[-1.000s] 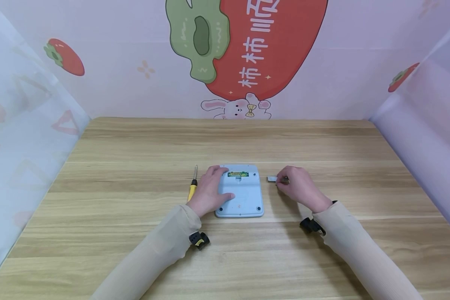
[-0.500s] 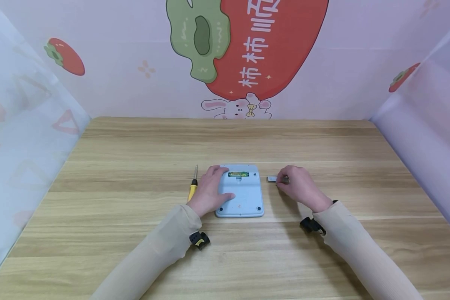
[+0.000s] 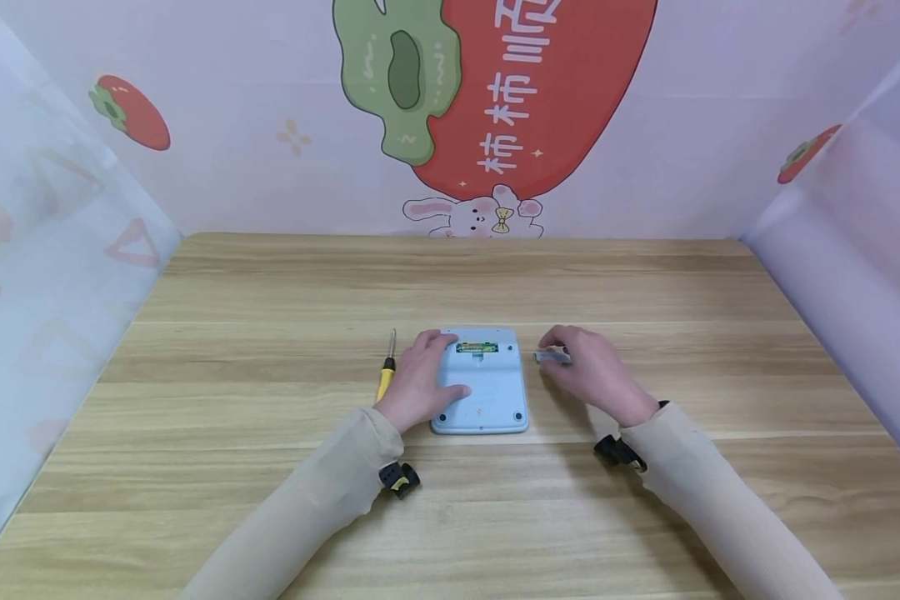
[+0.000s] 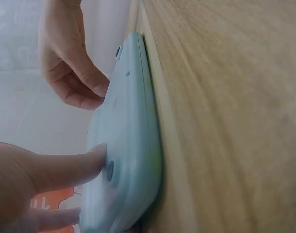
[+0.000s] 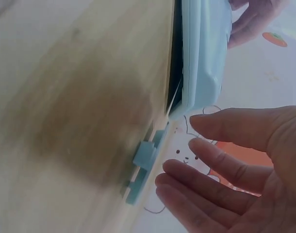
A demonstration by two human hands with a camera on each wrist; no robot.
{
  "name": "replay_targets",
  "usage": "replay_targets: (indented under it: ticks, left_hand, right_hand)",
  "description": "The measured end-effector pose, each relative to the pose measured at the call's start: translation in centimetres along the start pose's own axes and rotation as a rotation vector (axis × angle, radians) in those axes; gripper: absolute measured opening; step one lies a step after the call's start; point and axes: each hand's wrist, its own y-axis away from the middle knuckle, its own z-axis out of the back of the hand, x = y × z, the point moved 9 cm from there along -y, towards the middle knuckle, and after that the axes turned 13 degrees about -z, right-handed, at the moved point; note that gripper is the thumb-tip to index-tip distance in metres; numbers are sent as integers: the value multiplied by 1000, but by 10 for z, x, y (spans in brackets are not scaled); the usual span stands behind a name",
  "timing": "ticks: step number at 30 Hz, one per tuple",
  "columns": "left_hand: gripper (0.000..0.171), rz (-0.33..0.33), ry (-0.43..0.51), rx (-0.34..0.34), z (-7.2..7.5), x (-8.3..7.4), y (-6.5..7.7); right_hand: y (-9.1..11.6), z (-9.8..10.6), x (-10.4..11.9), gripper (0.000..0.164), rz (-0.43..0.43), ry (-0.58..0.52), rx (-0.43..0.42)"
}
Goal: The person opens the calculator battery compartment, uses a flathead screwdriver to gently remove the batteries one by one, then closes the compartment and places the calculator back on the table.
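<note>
A light blue calculator (image 3: 487,396), or a device like one, lies back side up, with rubber feet and an open battery compartment (image 3: 477,348) showing green inside. My left hand (image 3: 414,379) rests on its left side; the thumb (image 4: 75,170) lies straight on the back. To the right of it, a small light blue battery cover (image 5: 145,160) lies on the table with its tabs showing. Around and over that cover hovers my right hand (image 3: 588,367). In the right wrist view its fingers (image 5: 235,167) are loosely bent, with a gap between them and the cover.
A yellow and black screwdriver (image 3: 386,375) lies left of the calculator, partly behind my left hand, its tip pointing away. The wooden table (image 3: 270,292) ends at a printed cloth backdrop (image 3: 645,167), with cloth on both sides too.
My right hand's pinching fingers have parted, and the hand has shifted slightly left and away from me. More of the battery cover shows. The left hand and calculator have stayed put.
</note>
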Motion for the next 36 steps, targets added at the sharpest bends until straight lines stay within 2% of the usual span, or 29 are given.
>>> replay_targets:
  ticks: [15,25,36]
  left_hand:
    - [68,1,4,-2,0,2,0]
    - [68,3,2,9,-1,2,0]
    - [67,2,-11,12,0,2,0]
  right_hand:
    - [6,-7,16,43,99,-46,-17]
    - [7,-17,22,64,106,-63,63]
    - [10,-27,28,81,95,-21,119]
